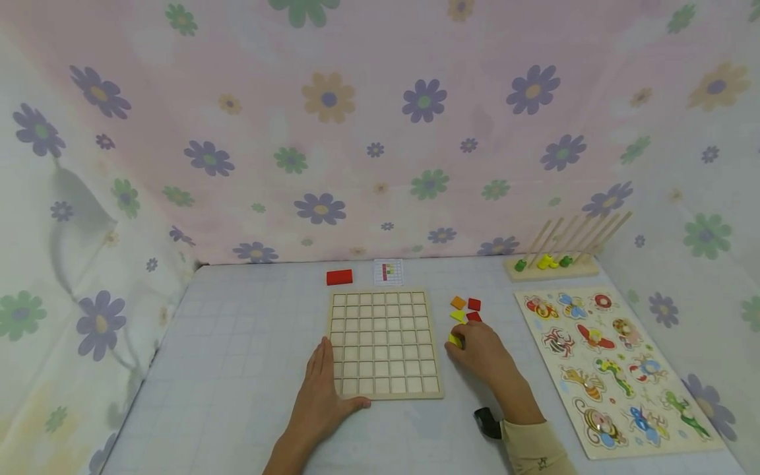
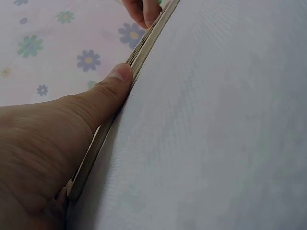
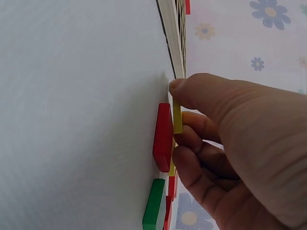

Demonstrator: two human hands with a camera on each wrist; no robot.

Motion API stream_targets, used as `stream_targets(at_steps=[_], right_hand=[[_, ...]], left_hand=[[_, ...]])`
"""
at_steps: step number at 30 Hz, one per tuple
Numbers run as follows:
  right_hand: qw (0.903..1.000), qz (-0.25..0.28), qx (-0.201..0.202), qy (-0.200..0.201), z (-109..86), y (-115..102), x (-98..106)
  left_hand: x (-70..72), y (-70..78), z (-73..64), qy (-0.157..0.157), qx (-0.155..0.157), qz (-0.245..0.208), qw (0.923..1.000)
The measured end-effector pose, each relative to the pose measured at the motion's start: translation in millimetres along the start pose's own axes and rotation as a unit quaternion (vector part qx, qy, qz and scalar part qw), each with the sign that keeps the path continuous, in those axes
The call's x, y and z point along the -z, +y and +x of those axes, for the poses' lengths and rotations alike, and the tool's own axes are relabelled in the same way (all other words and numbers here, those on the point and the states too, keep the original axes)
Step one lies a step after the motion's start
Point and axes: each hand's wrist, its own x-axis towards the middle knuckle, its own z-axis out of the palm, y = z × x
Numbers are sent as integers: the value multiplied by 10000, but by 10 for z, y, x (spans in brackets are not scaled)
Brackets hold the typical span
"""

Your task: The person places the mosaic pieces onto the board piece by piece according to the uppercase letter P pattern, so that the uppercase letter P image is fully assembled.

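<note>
Two board [image 1: 388,397] edges meet our straight-fingered left hand [image 1: 319,402]; just beyond the right edge, our right hand [image 1: 483,351] pinches a yellow tile [image 1: 454,340].

Insect puzzle board [image 1: 650,394] at right — peg stand [image 1: 552,272] just behind — flowered pink backdrop [image 1: 356,191] beyond.

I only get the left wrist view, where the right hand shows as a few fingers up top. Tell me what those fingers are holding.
Observer: The right hand is pinching a yellow piece.
Operator: Now name what lies beyond the far edge of the grid board.
Observer: A red block lies there, with a small printed card to its right.
Operator: Tell me what stands in the far right corner.
Observer: A wooden peg rack, just beyond a picture puzzle board.
</note>
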Motion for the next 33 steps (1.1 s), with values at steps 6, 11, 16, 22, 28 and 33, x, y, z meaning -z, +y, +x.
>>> stream_targets(at_steps=[6,11,16,22,28,33], right_hand=[[9998,103,-100,114,-29,-31,13],[9996,130,-39,241,-28,-58,21],[9996,89,-122,233,-30,-109,31],[9994,-5,-71,343,-21,-183,44],[9987,86,219,463,31,-292,79],[9981,276,243,488,82,-405,104]], left_hand=[[-14,-12,5,34,-53,3,10000],[-11,-2,7,33,-18,-35,10000],[-5,7,-2,2,34,-65,10000],[-8,3,-6,-4,44,-63,10000],[-20,-17,-8,0,24,-19,10000],[-22,-18,2,24,-22,-24,10000]])
